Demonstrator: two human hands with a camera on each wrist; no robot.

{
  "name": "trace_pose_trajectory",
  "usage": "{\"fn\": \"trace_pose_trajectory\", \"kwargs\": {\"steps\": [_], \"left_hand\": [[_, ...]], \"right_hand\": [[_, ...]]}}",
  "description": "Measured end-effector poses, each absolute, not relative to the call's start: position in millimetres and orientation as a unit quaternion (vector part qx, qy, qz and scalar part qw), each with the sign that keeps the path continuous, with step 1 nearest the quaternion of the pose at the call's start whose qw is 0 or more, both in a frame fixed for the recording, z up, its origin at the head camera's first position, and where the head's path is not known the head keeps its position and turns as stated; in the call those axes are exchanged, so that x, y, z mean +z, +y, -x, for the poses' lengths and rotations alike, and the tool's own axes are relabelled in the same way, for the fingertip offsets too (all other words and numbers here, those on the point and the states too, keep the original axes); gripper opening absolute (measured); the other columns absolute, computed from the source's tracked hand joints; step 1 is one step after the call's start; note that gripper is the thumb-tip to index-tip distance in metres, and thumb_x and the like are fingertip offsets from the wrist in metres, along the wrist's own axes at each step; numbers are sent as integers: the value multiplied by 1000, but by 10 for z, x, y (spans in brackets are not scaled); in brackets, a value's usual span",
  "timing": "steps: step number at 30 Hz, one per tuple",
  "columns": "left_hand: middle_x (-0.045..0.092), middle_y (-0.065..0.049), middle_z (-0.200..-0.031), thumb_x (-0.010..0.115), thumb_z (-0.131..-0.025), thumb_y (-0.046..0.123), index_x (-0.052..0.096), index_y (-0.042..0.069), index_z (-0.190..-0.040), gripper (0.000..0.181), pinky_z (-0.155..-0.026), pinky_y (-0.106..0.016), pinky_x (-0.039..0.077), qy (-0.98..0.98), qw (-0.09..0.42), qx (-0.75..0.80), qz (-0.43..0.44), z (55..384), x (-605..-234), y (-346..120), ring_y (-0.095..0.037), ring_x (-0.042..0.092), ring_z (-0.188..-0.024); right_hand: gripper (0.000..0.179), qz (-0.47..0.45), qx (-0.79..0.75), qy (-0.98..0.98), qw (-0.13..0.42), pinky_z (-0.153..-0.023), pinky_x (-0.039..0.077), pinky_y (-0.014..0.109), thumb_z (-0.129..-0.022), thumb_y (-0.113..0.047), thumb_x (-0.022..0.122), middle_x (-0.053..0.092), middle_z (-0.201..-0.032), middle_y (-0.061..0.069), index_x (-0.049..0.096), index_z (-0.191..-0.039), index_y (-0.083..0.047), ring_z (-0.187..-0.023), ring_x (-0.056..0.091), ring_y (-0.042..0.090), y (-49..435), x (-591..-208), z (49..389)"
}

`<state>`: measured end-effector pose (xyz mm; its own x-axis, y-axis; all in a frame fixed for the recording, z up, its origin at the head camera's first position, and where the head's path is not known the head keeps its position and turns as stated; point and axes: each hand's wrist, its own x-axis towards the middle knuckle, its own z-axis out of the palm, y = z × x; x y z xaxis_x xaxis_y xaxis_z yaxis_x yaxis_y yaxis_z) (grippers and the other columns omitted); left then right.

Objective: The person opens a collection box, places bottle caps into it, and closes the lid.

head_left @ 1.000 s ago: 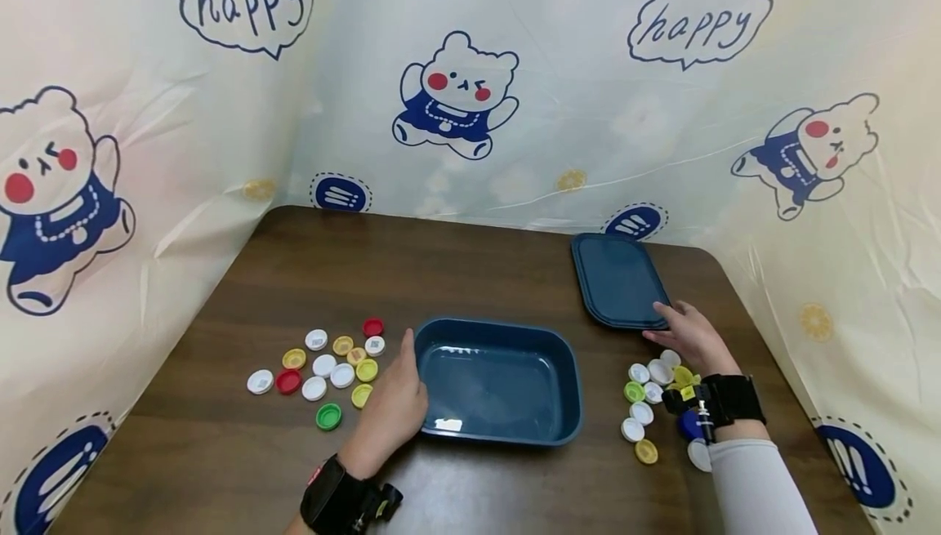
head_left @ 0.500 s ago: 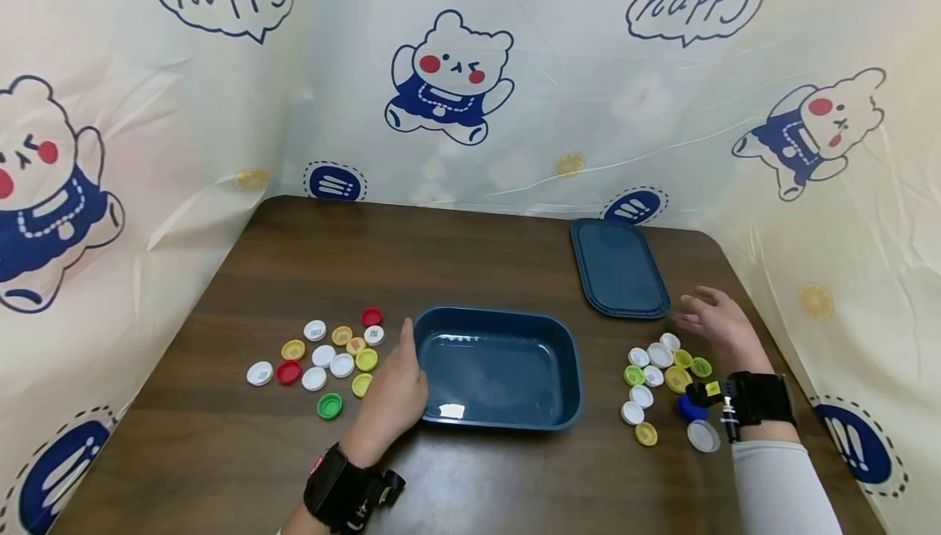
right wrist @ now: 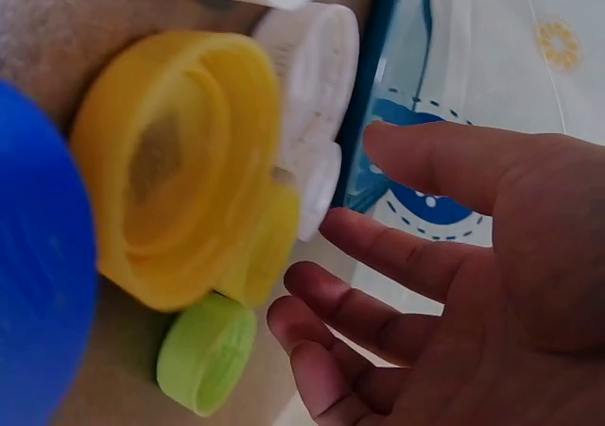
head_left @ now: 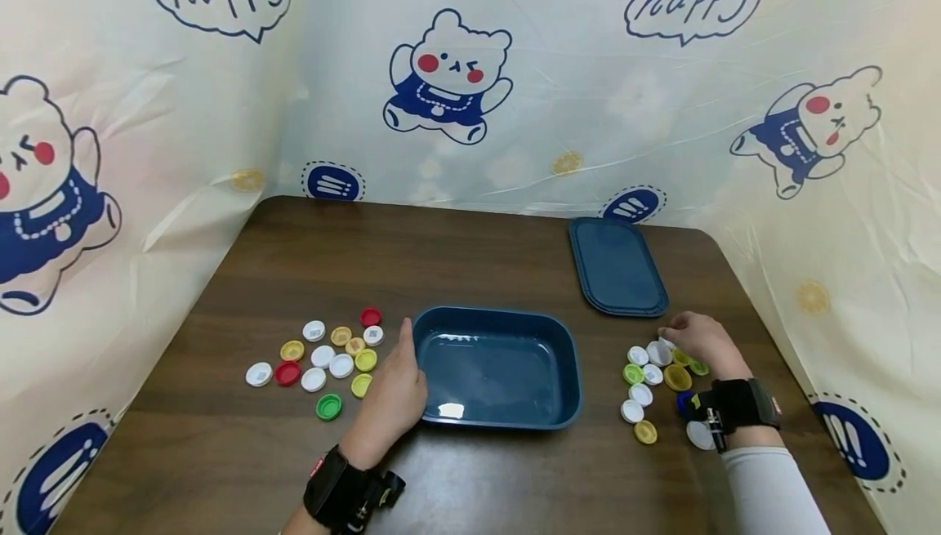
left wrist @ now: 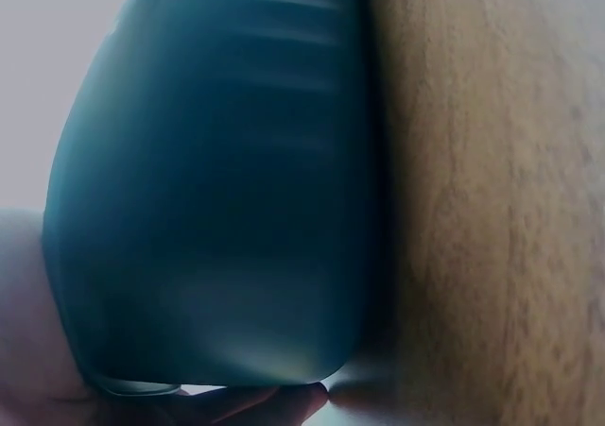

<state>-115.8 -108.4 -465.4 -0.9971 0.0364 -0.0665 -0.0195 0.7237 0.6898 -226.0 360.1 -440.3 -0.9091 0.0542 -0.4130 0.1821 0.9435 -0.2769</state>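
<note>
A dark blue rectangular container stands on the table, its inside bare. My left hand holds its left end, thumb at the rim; the left wrist view shows the container's outer wall with fingers past its end. My right hand is over the far end of the right group of bottle caps. In the right wrist view its thumb and fingers are apart, the index fingertip right by a small white cap. A yellow cap and a green cap lie close by.
Left of the container lie several caps, among them a red cap and a green cap. A dark blue lid lies at the back right. A printed curtain surrounds the brown table.
My right hand has left the lid's near corner, swung right, then come back left and down over the right caps. The left hand stays at the container.
</note>
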Motion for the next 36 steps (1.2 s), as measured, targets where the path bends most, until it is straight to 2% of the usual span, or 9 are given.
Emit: {"fn": "trace_pose_trajectory", "kwargs": {"steps": [3,5,6,10,12,16,24,32,36], "left_hand": [[63,-22,-112,46,-100,1,8,-6,-159,71,-72,-41,53,925,44,378,-9,1161,-4670,-1077,-32,62,-91],[56,-12,-85,47,-99,1,7,-6,-159,72,-57,-35,40,923,48,381,-13,1155,-4674,-1074,-24,51,-70],[55,-12,-84,47,-99,1,7,-6,-159,73,-56,-34,33,924,48,380,-15,1148,-4674,-1074,-23,46,-66],[64,-23,-112,49,-98,0,10,-8,-158,72,-62,-33,39,927,37,372,-18,1128,-4678,-1068,-23,55,-79],[57,-28,-135,50,-98,0,11,-9,-158,72,-67,-35,42,929,32,368,-18,1125,-4681,-1066,-26,57,-89],[48,-29,-147,49,-98,0,11,-9,-157,71,-75,-40,49,931,28,364,-20,1128,-4680,-1065,-30,60,-103],[46,-30,-149,49,-98,0,11,-9,-157,71,-86,-49,52,933,23,360,-21,1131,-4670,-1072,-35,59,-116],[47,-30,-148,48,-98,0,12,-10,-157,70,-82,-46,51,932,21,362,-19,1130,-4663,-1092,-33,59,-110],[47,-30,-148,48,-98,0,11,-10,-157,70,-95,-53,51,932,18,361,-21,1135,-4671,-1099,-36,57,-122]], "right_hand": [[55,-68,-152,963,212,-84,52,53,-100,-31,58,57,-124,37,52,-129,16,-103,59,45,3592,-4435,2256],[53,-75,-150,963,212,-81,52,50,-99,-30,60,58,-121,36,53,-127,15,-99,60,41,3584,-4446,2245],[52,-78,-150,963,212,-80,52,49,-99,-29,60,58,-120,35,53,-126,15,-97,59,39,3581,-4452,2240],[48,-83,-149,963,208,-76,51,45,-97,-26,63,60,-113,32,55,-121,14,-92,58,36,3573,-4470,2230],[47,-85,-144,964,207,-75,51,44,-97,-26,63,60,-111,31,55,-120,15,-91,57,36,3568,-4471,2233],[39,-88,-140,966,200,-70,49,41,-97,-25,63,59,-101,26,58,-110,11,-86,56,34,3558,-4469,2235],[26,-82,-164,969,168,-64,45,37,-95,-20,60,59,-90,17,62,-101,5,-78,54,28,3524,-4391,2212],[34,-31,-159,978,129,-71,51,46,-95,-22,62,62,-105,27,61,-112,8,-88,58,36,3182,-4129,2219],[34,2,-169,979,114,-77,52,50,-96,-23,63,62,-110,27,62,-114,6,-94,58,38,2924,-3994,2199]]}}
